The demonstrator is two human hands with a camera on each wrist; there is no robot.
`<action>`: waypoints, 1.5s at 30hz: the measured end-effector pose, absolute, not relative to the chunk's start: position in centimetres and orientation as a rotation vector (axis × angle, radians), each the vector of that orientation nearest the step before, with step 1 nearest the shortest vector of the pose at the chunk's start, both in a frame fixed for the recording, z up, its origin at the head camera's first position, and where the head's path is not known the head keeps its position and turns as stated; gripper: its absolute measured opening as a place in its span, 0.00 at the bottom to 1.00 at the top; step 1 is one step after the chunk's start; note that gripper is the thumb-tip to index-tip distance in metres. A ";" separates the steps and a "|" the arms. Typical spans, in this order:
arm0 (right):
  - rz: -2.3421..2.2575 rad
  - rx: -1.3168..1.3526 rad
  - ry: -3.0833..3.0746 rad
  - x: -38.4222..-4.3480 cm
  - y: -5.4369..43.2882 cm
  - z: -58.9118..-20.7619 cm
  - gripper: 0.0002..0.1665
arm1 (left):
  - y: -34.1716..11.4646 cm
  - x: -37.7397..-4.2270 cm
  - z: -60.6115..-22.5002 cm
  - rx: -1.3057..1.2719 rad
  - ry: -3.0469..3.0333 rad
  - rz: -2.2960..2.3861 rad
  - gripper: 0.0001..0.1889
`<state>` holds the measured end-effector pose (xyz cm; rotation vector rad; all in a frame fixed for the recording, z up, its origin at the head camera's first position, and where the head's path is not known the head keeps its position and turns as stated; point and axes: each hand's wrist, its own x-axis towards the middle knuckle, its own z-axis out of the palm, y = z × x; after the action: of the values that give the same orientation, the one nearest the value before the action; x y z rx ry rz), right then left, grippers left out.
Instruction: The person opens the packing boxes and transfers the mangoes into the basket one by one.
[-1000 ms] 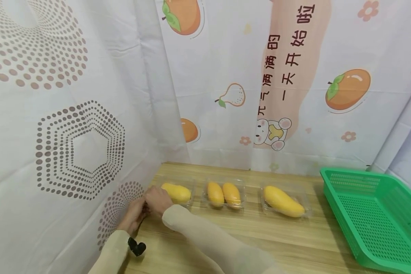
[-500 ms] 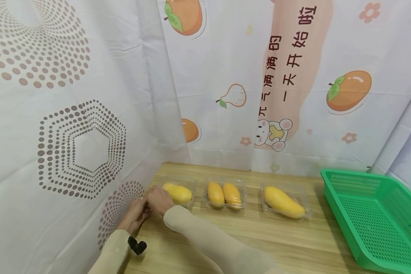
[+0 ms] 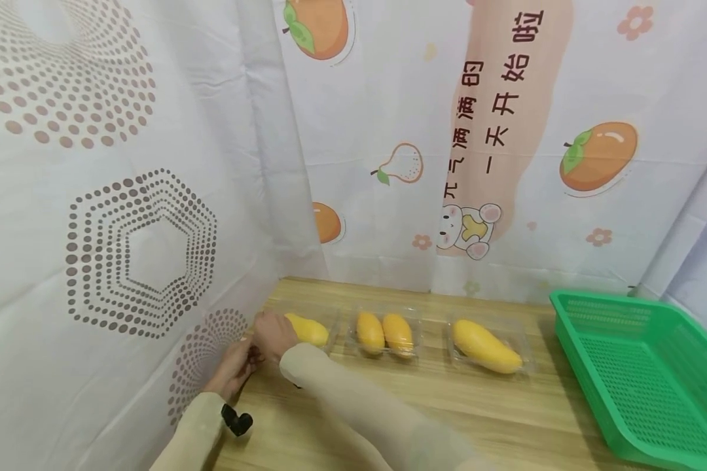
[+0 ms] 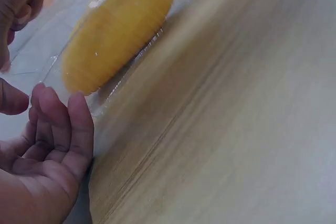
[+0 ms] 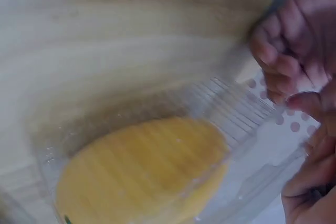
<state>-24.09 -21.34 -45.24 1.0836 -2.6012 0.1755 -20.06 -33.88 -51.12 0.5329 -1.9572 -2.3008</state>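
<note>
At the left of the table, a yellow mango (image 3: 310,330) lies in a clear plastic box (image 5: 236,111). Both hands meet at the box's left end. My left hand (image 3: 234,367) holds the end edge, with thumb and fingertips (image 4: 79,106) on either side of the thin plastic in the left wrist view. My right hand (image 3: 275,335) reaches across the near side, its curled fingers (image 5: 302,184) pinching the clear lid near the same corner. In the head view the right hand covers part of the box and the mango's left end.
Another clear box with two orange mangoes (image 3: 370,332) stands to the right, then one with a long yellow mango (image 3: 486,347). A green basket (image 3: 586,386) sits at the table's right. Patterned curtains (image 3: 124,261) rise along the left and back edges.
The right hand has shifted slightly over the box's left end and hides more of the mango. The left hand stays nearly in place.
</note>
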 end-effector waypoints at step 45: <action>-0.408 1.166 -2.265 -23.7 -12.0 -46.9 0.04 | -35.4 -20.4 -51.1 0.385 -2.316 -2.086 0.14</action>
<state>-23.69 -12.00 -46.88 1.1656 -2.2654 -0.4080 -20.41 -35.39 -51.06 0.3849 -2.3160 -2.0861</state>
